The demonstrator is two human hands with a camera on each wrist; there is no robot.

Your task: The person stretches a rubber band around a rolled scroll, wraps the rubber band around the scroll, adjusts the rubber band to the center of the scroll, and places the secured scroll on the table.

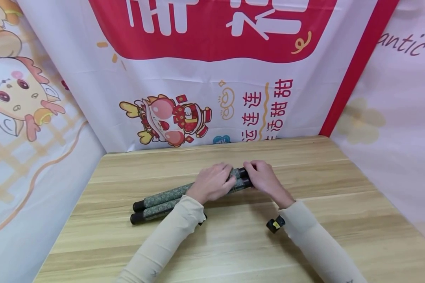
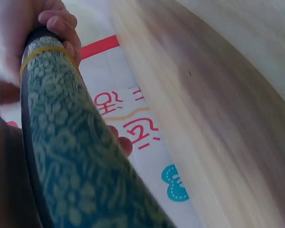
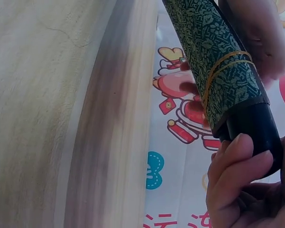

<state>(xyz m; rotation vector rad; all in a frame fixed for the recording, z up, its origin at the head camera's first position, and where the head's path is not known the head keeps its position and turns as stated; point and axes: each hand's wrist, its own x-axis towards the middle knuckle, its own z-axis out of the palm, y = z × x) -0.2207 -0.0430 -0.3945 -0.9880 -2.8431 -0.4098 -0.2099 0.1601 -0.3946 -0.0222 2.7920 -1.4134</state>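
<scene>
A rolled-up scroll (image 1: pixel 168 195), with green floral cloth and black end knobs, slants across the wooden table in the head view as two rolls side by side. Whether the rolls are joined cannot be told. My left hand (image 1: pixel 212 182) grips them near the right end, its fingertips showing past the far side in the left wrist view. My right hand (image 1: pixel 266 179) holds the black knob (image 3: pixel 254 130) at that end, fingers curled round it. A yellow rubber band (image 3: pixel 226 61) circles the cloth close to this knob. My left hand hides the rolls' middle.
The wooden table (image 1: pixel 340 220) has its far edge against a white and red printed cloth (image 1: pixel 205 70). More printed cloth hangs at the left (image 1: pixel 56 169) and right (image 1: pixel 393 129). A black wrist camera (image 1: pixel 275 224) hangs under the right sleeve.
</scene>
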